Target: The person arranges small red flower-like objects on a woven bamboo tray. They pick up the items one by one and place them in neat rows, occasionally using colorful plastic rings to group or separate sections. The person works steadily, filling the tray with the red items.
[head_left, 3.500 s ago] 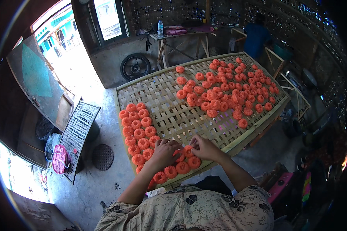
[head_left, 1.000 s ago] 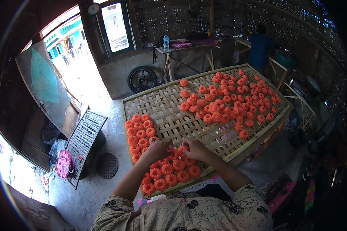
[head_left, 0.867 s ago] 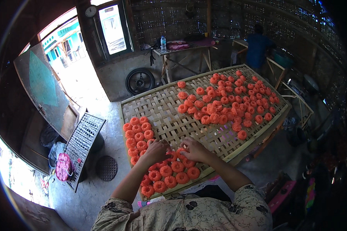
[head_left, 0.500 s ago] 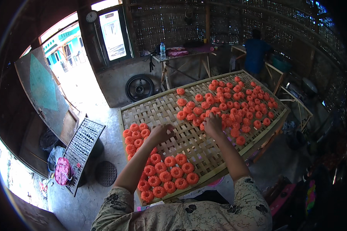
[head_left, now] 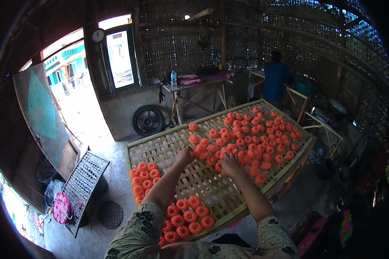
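Observation:
Orange, rough-textured rings lie on a large woven bamboo tray (head_left: 168,146). A loose heap of rings (head_left: 263,140) covers its right and far side, while neater rows of rings (head_left: 194,202) sit at the near left. My left hand (head_left: 185,156) is at the heap's left edge, fingers closed on an orange ring (head_left: 193,153). Close by on the right, my right hand (head_left: 230,165) reaches into the near edge of the heap. Its fingers are curled around an orange ring that they mostly hide.
A person in blue (head_left: 274,80) stands at the far right beside a green basin (head_left: 305,88). Against the back wall are a table with a water bottle (head_left: 173,80) and a wheel (head_left: 148,121). A slatted rack (head_left: 85,185) stands left, near an open doorway.
My left hand has moved from above the left rows out to the heap's edge and closed on a ring. My right hand stays at the heap. The view has shifted slightly.

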Demonstrator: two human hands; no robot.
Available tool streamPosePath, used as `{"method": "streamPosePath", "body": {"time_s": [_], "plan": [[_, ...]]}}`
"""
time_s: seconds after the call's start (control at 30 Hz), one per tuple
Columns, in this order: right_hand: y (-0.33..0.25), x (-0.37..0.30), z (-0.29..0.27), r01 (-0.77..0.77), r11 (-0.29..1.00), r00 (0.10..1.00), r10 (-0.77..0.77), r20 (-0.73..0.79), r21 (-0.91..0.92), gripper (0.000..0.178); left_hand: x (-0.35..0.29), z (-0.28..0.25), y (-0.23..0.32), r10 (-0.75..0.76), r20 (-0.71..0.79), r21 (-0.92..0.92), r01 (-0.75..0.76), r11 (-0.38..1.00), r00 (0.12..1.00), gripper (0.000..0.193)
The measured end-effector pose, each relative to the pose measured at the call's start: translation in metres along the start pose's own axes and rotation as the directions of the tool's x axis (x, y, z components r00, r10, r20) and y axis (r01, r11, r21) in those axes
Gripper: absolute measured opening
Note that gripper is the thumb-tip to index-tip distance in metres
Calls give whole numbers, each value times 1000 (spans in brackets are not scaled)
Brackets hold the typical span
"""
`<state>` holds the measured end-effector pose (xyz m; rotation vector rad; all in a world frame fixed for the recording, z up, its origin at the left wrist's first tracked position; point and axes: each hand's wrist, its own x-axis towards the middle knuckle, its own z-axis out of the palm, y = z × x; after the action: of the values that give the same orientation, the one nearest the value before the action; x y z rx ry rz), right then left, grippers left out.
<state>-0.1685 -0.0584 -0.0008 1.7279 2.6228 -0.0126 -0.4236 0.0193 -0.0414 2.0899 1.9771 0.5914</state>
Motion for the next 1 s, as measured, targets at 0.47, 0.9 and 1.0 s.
{"method": "streamPosePath", "body": {"time_s": [0.47,0.9,1.0], "plan": [[-47,-21,6,249,651,953,-34,-300,717,36,-59,-36,5,156,59,38,-159,987,986,52],[-67,-54,24,21,447,998,37,-42,894,37,-84,-59,4,212,38,-265,-195,944,976,40],[-75,-51,30,17,480,997,62,-53,877,43,-135,-80,-14,168,117,-277,-131,952,979,37]]}}
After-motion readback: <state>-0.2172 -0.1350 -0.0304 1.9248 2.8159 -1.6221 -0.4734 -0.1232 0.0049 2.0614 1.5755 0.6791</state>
